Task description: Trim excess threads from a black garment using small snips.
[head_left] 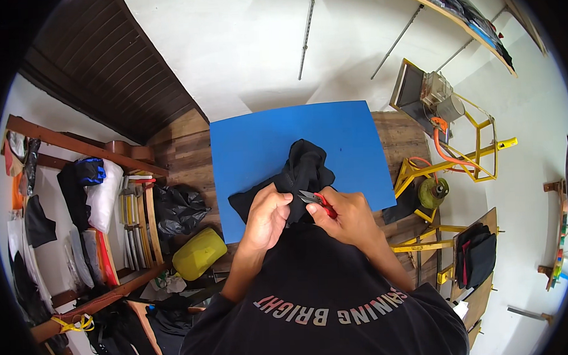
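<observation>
So the left hand [268, 214] is closed tight around a bunched-up black garment [302, 170], which sits on the near part of the blue mat [251, 141] with its long axis running from the hands up and away toward the mat's middle. The right hand [348, 216] is pinched shut on small red-handled snips [316, 199], blades pointing left into the cloth right by the left fingers. Plenty of bare mat beyond and to the left, while the mat's near edge and the wooden table [183, 150] edge sit close to the body.
</observation>
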A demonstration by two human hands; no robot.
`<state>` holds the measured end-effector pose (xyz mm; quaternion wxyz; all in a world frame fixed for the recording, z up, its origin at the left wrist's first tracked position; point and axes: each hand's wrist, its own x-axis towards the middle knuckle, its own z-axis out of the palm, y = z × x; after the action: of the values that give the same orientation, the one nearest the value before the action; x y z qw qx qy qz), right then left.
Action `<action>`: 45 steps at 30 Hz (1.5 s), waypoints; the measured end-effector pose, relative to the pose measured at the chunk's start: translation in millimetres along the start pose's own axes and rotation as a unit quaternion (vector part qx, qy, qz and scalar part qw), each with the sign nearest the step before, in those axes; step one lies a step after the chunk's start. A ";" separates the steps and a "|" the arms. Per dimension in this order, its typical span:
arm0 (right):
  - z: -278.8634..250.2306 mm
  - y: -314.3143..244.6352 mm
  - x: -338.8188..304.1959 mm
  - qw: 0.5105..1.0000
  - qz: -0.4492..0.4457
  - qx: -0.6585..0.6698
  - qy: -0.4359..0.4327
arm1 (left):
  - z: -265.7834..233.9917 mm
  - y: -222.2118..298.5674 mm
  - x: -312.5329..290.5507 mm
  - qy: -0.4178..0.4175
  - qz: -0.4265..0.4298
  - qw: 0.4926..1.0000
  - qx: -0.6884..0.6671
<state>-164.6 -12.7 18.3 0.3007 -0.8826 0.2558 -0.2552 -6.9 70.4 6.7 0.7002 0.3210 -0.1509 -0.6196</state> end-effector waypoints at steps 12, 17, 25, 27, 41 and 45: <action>-7.0 -3.3 8.4 1.000 -0.011 -0.011 -0.003 | -13.5 -7.8 4.8 0.033 0.018 0.999 0.024; -3.6 1.8 5.7 1.000 -0.010 -0.017 -0.013 | -8.7 -4.0 3.0 0.027 0.007 0.999 0.031; -1.8 -1.7 12.3 0.999 -0.009 -0.018 0.033 | -23.7 -10.3 3.2 -0.012 0.007 0.996 0.089; 2.1 1.2 12.6 0.996 -0.010 -0.049 0.070 | -16.6 -8.6 2.4 -0.007 0.015 0.993 0.116; -6.5 2.7 8.9 1.000 0.004 0.009 0.019 | -9.7 -7.8 1.2 0.013 0.028 0.994 0.105; -8.9 2.3 6.6 0.999 0.017 0.027 0.029 | -16.4 -12.3 2.6 0.008 0.026 0.993 0.114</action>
<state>-165.8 -21.9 24.9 0.3211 -0.8619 0.2725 -0.2824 -5.9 71.9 -13.9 0.6764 0.3995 -0.2229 -0.5772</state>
